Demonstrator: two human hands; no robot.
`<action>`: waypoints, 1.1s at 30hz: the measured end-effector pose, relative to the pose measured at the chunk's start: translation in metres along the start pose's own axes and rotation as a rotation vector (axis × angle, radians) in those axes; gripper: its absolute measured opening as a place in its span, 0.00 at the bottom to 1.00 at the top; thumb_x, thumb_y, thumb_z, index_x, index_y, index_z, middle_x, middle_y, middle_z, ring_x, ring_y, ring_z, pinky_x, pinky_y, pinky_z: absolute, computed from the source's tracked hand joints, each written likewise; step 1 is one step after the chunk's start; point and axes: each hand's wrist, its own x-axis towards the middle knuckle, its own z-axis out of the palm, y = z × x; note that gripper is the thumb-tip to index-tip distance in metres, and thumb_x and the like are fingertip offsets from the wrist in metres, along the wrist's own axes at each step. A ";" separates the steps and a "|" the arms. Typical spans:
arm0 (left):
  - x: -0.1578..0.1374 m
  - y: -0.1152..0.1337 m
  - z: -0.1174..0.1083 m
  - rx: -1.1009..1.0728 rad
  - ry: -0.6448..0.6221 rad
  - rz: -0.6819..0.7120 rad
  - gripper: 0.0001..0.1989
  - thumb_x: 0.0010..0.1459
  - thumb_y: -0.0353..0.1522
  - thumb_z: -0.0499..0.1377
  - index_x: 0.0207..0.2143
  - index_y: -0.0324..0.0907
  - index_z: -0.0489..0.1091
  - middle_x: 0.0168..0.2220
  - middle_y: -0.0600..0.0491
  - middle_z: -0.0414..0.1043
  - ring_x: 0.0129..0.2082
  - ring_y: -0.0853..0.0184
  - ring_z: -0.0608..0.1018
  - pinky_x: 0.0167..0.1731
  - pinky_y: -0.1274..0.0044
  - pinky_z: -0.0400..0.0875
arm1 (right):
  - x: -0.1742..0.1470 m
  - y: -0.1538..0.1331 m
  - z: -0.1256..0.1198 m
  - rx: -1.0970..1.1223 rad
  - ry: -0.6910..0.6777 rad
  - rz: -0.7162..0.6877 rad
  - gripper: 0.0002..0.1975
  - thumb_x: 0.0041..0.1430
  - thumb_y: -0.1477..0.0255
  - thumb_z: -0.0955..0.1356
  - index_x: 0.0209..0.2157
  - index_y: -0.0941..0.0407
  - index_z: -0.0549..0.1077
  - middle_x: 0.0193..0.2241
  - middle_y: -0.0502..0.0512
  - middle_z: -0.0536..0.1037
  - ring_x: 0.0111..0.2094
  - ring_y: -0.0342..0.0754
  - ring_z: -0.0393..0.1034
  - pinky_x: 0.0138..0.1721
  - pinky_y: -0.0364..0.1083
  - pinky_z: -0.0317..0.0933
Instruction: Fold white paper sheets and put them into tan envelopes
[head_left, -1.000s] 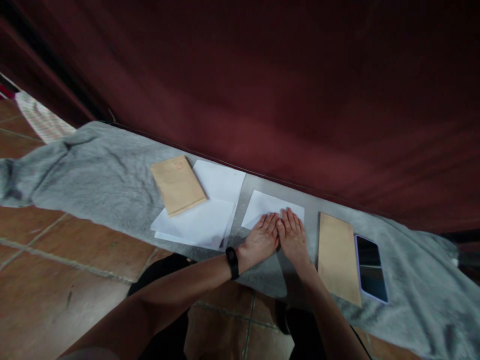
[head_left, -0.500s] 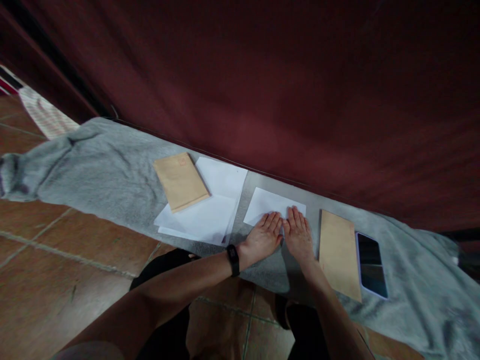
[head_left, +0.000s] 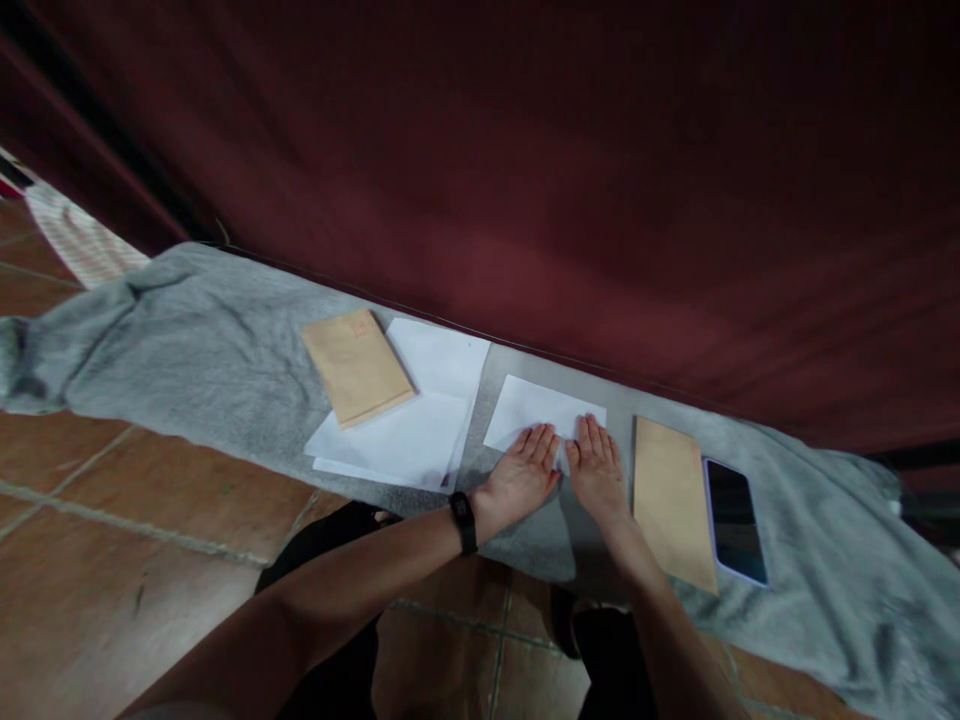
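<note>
- Larger white sheets (head_left: 420, 438) are partly covered by a brown envelope (head_left: 356, 367); a second envelope (head_left: 671, 495) is laid beside a phone (head_left: 737, 522).
- Envelope contents are hidden.
- On grey cloth (head_left: 217, 340) between them, a small white sheet (head_left: 536, 402) is touched by the left hand (head_left: 526, 468) and right hand (head_left: 598, 472), both flattened.

Dim light left the red surface (head_left: 510, 190) nearly black along the top. Glare paled the floor (head_left: 187, 620) at lower left; shadow darkened the cloth (head_left: 232, 350) below the right hand (head_left: 598, 475). Toward the right edge, the cloth blurred.
</note>
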 end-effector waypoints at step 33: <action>0.056 -0.057 0.016 -0.045 0.013 -0.249 0.27 0.70 0.35 0.43 0.67 0.35 0.57 0.70 0.43 0.54 0.71 0.59 0.55 0.69 0.60 0.48 | 0.038 -0.031 0.004 0.139 0.037 0.073 0.25 0.73 0.67 0.57 0.67 0.59 0.60 0.68 0.64 0.59 0.69 0.57 0.53 0.67 0.59 0.48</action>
